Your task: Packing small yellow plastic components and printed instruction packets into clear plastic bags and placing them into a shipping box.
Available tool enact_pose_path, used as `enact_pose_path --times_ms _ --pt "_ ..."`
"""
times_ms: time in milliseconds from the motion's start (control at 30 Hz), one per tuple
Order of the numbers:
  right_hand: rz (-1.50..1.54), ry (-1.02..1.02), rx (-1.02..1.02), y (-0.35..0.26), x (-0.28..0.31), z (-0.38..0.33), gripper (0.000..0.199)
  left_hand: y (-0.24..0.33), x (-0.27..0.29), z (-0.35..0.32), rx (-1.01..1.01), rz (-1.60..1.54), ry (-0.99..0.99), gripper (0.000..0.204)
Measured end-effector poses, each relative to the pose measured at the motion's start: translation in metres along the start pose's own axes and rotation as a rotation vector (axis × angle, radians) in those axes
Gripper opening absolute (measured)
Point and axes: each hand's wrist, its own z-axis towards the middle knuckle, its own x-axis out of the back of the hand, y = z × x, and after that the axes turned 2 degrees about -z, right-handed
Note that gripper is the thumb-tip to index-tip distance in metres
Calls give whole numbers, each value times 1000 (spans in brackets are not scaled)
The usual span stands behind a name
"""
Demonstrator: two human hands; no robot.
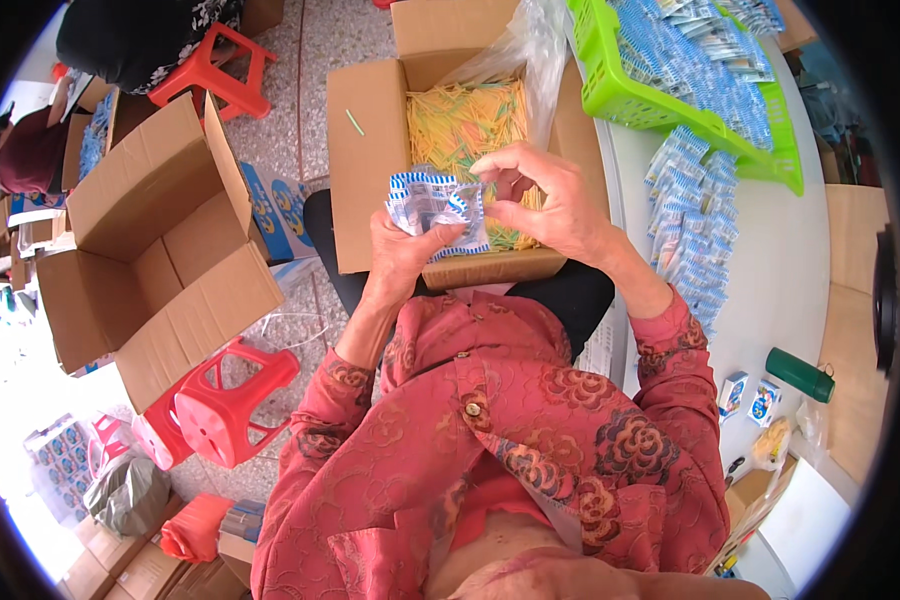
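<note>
My left hand (402,250) grips a small bundle of blue-and-white plastic sachets (432,205) over my lap. My right hand (545,195) pinches the top edge of the same bundle with thumb and fingers. Right behind the hands, resting on my knees, an open cardboard box (370,150) is filled with thin yellow, green and orange sticks (465,125) inside a clear plastic liner (530,50).
A white table (790,270) on my right carries a heap of blue-and-white sachets (692,215), a green basket (660,105) full of them, a green bottle (800,375) and two small boxes (750,397). On my left stand an empty carton (160,250) and red stools (225,400). Another person (135,35) sits at the far left.
</note>
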Motion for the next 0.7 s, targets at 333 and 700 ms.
enact_pose_path --times_ms 333,700 --pt "-479 59 330 5 -6 2 20 -6 2 4 24 12 45 28" --pt "157 159 -251 65 2 52 15 -3 33 18 -65 -144 198 35"
